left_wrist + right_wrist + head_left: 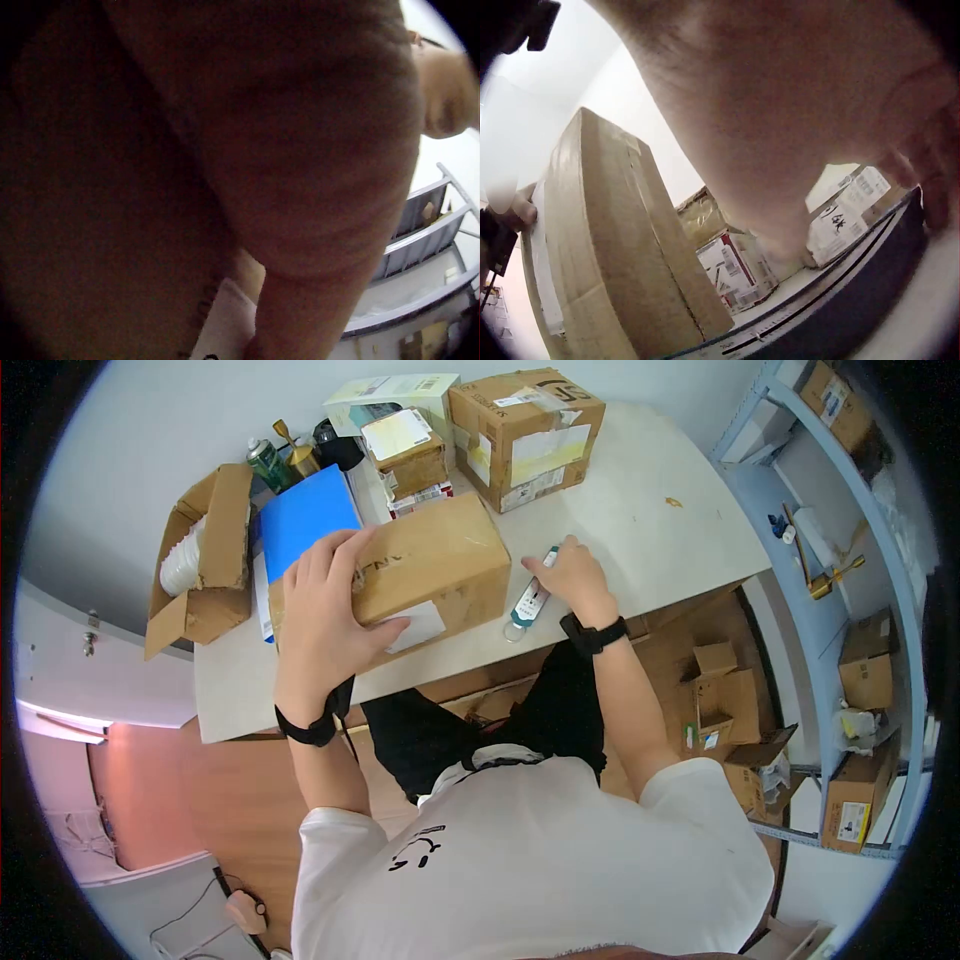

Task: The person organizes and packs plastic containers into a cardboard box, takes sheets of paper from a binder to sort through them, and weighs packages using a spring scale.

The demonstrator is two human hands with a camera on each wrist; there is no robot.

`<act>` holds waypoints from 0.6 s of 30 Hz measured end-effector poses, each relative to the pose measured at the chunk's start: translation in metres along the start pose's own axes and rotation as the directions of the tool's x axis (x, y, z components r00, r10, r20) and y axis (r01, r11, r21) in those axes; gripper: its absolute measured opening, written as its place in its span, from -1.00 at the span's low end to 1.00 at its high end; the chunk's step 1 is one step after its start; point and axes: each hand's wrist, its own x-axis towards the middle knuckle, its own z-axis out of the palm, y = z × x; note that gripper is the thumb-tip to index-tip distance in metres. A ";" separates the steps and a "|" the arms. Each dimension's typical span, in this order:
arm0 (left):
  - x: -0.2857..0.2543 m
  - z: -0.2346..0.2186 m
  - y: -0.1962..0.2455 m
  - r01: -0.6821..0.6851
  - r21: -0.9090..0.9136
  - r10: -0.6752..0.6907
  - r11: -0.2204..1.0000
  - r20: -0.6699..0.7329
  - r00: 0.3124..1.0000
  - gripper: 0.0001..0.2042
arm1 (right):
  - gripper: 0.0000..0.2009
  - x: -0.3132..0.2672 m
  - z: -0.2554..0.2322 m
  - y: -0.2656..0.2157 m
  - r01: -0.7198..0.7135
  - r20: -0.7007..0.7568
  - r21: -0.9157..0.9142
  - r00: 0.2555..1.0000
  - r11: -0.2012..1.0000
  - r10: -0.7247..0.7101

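A taped brown cardboard box sits on the table's near side, with a white label on its front face. My left hand grips its left end, fingers over the top and thumb against the label. In the left wrist view, that hand fills much of the frame and the box is dark. A slim teal-and-white tool with a loop at its near end lies to the right of the box. My right hand pinches its far part between thumb and fingers. Up close, the tool shows a long dark slot.
Behind stand a larger carton, a small box and a blue folder. An open carton with a white roll is at the left, near a green can. Blue-grey shelving rises on the right.
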 end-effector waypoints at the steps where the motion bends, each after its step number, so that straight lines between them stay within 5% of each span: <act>1: -0.001 -0.001 0.002 -0.001 0.000 0.001 1.000 0.000 1.000 -0.10 | -0.20 0.007 0.009 0.003 -0.001 -0.001 0.013 1.000 1.000 0.001; 4: -0.003 -0.001 0.003 -0.008 0.013 0.008 1.000 -0.016 1.000 -0.09 | -0.36 0.029 0.028 0.011 0.099 -0.041 -0.010 0.994 0.995 -0.099; 6: -0.005 0.000 0.009 -0.001 -0.010 0.001 1.000 -0.014 1.000 -0.09 | -0.48 0.035 0.027 0.016 0.130 -0.079 0.384 0.991 0.914 -0.108; 7: -0.006 -0.001 0.011 0.010 -0.010 -0.010 1.000 -0.008 1.000 -0.09 | -0.48 0.034 0.026 0.015 0.138 -0.069 0.385 0.990 0.913 -0.121; 8: -0.008 -0.002 0.013 0.025 -0.005 -0.026 1.000 -0.007 1.000 -0.09 | -0.57 0.030 0.025 0.016 0.108 -0.068 0.643 0.994 0.758 -0.084; 10: -0.010 -0.003 0.015 0.017 -0.027 -0.017 0.999 -0.020 1.000 -0.09 | -0.75 0.019 0.021 0.018 0.025 -0.025 0.964 1.000 0.264 -0.001; 11: -0.011 -0.003 0.017 0.025 -0.028 -0.025 0.999 -0.015 1.000 -0.09 | -0.75 0.012 0.014 0.014 0.016 -0.016 0.964 1.000 0.267 -0.002; 13: -0.014 -0.003 0.020 0.029 -0.017 -0.029 0.999 -0.016 0.999 -0.10 | -0.83 -0.003 -0.003 0.009 -0.060 0.059 0.998 0.998 0.035 0.018; 18: -0.022 0.001 0.025 0.029 0.025 -0.028 0.999 -0.033 0.999 -0.12 | -0.81 -0.027 -0.015 0.003 0.037 -0.036 0.993 0.999 0.111 -0.004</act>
